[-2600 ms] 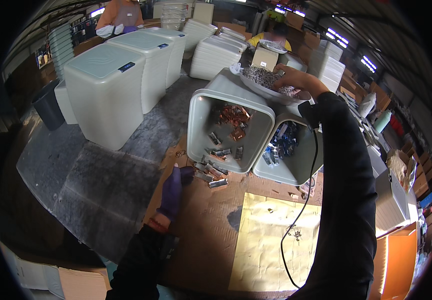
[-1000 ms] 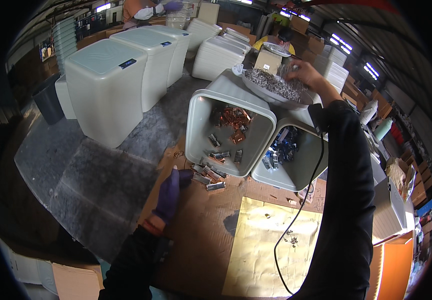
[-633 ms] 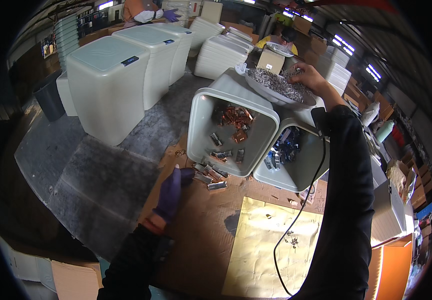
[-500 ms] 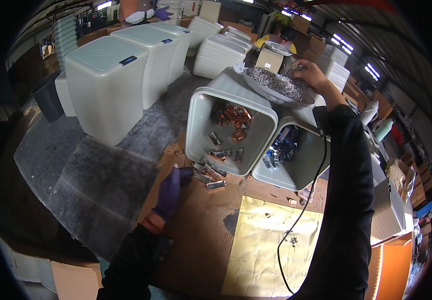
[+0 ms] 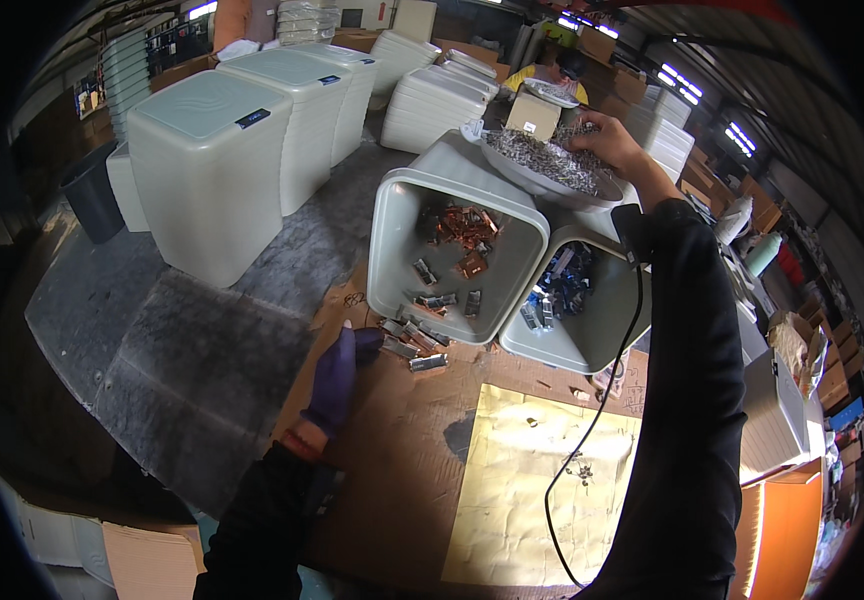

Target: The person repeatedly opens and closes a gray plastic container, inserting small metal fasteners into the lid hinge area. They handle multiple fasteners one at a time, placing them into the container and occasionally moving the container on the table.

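My left hand (image 5: 332,378), in a purple glove, rests over the cardboard with its fingers apart and nothing seen in it. Just right of its fingers lie several small metal-and-copper-coloured pieces (image 5: 412,343), at the mouth of a pale grey-green bin (image 5: 382,250) on its side. More copper-coloured pieces (image 5: 467,228) are inside that bin. My bare right hand (image 5: 612,143) reaches into a shallow grey dish (image 5: 592,200) heaped with small silvery metal bits, probably screws (image 5: 542,157). Its fingers are bent into the heap, and their tips are partly hidden. The dish sits atop the bins.
A second tipped bin (image 5: 602,325) holds blue-wrapped pieces (image 5: 564,275). Yellow paper (image 5: 542,490) covers part of the cardboard (image 5: 392,460); a black cable (image 5: 592,425) crosses it. Lidded bins (image 5: 217,170) stand at left. A co-worker (image 5: 562,75) is beyond the dish.
The view has shifted slightly. My right hand stays at the heap with its fingers a little lower in it; my left hand is nearly still. A co-worker's purple-gloved hand has left the far left.
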`<act>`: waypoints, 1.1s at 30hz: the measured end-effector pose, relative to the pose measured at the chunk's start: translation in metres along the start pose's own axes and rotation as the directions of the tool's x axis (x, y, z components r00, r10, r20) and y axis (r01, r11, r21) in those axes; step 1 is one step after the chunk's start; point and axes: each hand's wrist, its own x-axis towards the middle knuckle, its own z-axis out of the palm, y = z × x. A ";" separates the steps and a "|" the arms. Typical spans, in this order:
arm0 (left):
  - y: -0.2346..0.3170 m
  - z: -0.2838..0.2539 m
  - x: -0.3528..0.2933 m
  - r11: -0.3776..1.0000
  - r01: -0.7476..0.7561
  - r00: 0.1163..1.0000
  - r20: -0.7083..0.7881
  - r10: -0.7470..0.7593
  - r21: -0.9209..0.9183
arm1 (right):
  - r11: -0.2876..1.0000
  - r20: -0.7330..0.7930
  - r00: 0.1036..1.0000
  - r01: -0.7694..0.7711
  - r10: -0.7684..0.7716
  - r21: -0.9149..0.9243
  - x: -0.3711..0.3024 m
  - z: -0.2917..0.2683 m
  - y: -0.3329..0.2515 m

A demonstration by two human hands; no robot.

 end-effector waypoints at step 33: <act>-0.023 -0.013 0.022 0.994 -0.094 0.986 0.143 0.085 0.060 | 0.728 0.303 0.952 -0.237 0.043 0.643 -0.406 0.003 0.030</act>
